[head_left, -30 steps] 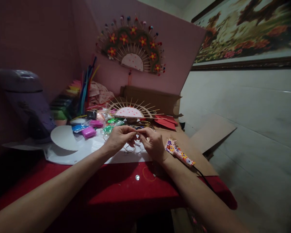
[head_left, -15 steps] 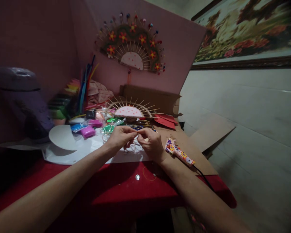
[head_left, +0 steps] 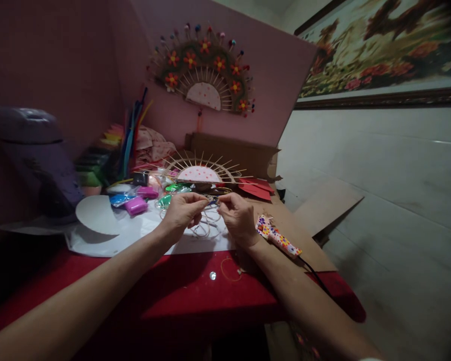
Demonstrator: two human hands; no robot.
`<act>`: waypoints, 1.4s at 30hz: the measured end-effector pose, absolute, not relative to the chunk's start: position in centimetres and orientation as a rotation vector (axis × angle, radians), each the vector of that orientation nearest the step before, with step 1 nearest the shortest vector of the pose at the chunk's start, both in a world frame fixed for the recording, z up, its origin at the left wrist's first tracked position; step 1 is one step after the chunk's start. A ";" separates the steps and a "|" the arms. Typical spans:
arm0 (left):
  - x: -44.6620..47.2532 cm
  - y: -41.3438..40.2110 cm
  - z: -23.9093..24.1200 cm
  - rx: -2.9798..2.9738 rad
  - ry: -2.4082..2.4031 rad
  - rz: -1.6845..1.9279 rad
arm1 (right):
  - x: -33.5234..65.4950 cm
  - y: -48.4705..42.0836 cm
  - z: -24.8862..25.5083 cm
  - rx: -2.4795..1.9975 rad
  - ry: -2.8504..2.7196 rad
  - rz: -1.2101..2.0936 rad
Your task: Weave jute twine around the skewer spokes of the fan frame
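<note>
My left hand (head_left: 184, 213) is closed in a pinch, thumb against forefinger, on a thin pale cord (head_left: 202, 233) whose loops trail below it over the white sheet. Close by on the right, my right hand (head_left: 236, 215) pinches too, apparently on the same cord; a small gap separates the fingertips. The exact bit between the fingers is too small to make out. Just beyond both hands lies a half-round fan frame (head_left: 199, 174) with thin sticks fanning out from a pink dotted centre. A flower-patterned glue gun (head_left: 278, 235) rests beside my right wrist.
Packets of coloured clay (head_left: 136, 204), a curved white card (head_left: 96, 214) and a purple flask (head_left: 37, 160) stand left. Red paper (head_left: 256, 188) lies on brown cardboard (head_left: 308, 250) at right. A finished flowered fan (head_left: 205, 75) hangs behind. A rubber band (head_left: 231, 271) lies near the red table edge.
My fingertips were together half a second ago; now they are slightly apart, the left drawn a little left and the right a little right. Objects on the table stay put.
</note>
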State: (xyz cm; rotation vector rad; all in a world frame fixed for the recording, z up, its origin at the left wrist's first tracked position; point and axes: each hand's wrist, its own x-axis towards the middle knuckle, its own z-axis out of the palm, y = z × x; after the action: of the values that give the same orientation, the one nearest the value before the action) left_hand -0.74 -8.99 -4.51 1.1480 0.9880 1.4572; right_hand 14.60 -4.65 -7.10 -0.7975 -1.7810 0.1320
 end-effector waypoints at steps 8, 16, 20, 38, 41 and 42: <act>-1.5 -8.6 -5.0 1.138 0.934 1.431 | 13.9 -4.9 -6.9 -0.685 -1.505 0.851; -1.5 -8.5 -5.0 1.147 0.971 1.342 | 13.9 -4.9 -6.2 -0.608 -1.509 1.052; -1.6 -8.3 -5.1 1.132 0.992 1.372 | 14.4 -4.3 -6.0 -0.603 -1.322 1.058; -1.8 -8.1 -5.3 1.200 1.047 1.365 | 19.5 -6.0 -3.7 -0.339 -2.007 2.045; -1.6 -8.3 -5.1 1.230 1.068 1.336 | 19.3 -5.5 -3.8 -0.344 -2.069 2.011; -1.6 -8.3 -5.1 1.252 1.077 1.334 | 19.1 -5.4 -3.9 -0.337 -2.034 1.968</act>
State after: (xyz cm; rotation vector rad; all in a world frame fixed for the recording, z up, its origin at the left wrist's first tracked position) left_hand -1.55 -8.34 -5.09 1.2521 1.0770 1.3338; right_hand 19.05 -5.45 -3.86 -0.3371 -2.0339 1.9676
